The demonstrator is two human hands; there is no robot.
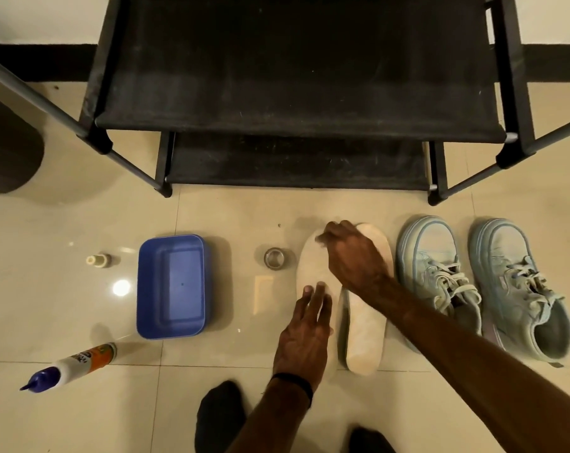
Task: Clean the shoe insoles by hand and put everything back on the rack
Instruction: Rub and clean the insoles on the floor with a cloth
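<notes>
The only print I could find was on the glue bottle point(71, 362) lying on its side at lower left, blue nozzle toward the near-left corner; its orange and white label was too blurred for me to read.

Two pale insoles lay side by side on the tiled floor point(309, 207) in front of the black shoe rack point(296, 76), long axes running away from me toward it. My left hand point(304, 338) lay flat on the left insole point(313, 266), fingers straight and close together, pressing its middle. My right hand point(352, 253) sat over the toe ends, fingers curled down; I could not tell whether they pinched anything. The right insole point(363, 335) showed its heel end nearest me.

Just beside the insoles on the right stood the two light blue sneakers point(483, 282), toes toward the rack. On the left, a small round tin point(274, 258) sat near the left insole, then a blue tray point(172, 286), then a small bottle point(97, 259). Bare tile lay between the insoles and the rack's front rail.
</notes>
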